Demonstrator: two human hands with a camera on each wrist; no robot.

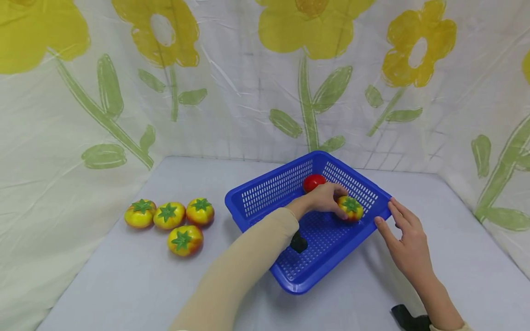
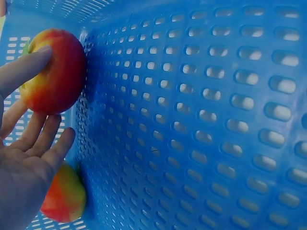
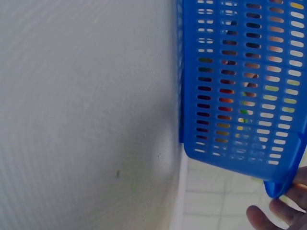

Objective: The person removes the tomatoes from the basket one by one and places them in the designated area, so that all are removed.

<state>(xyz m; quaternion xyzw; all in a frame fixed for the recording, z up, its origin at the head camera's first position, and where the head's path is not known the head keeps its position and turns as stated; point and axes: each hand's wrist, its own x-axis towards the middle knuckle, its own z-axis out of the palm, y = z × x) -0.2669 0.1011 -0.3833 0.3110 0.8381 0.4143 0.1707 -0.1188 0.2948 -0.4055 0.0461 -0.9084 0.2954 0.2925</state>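
Observation:
In the head view my left hand reaches into a blue plastic basket and holds a yellow-red tomato with a green star-shaped top, near the right end wall. The left wrist view shows the thumb and a finger on either side of this tomato; the other fingers are spread below. Another tomato, red on the side seen from the head, lies in the basket behind my hand. My right hand touches the basket's right corner with fairly straight fingers, thumb apart from them.
Left of the basket, several yellow-red tomatoes with green tops sit close together on the white table. A flower-printed curtain hangs behind the table. A black strap piece shows at my right wrist.

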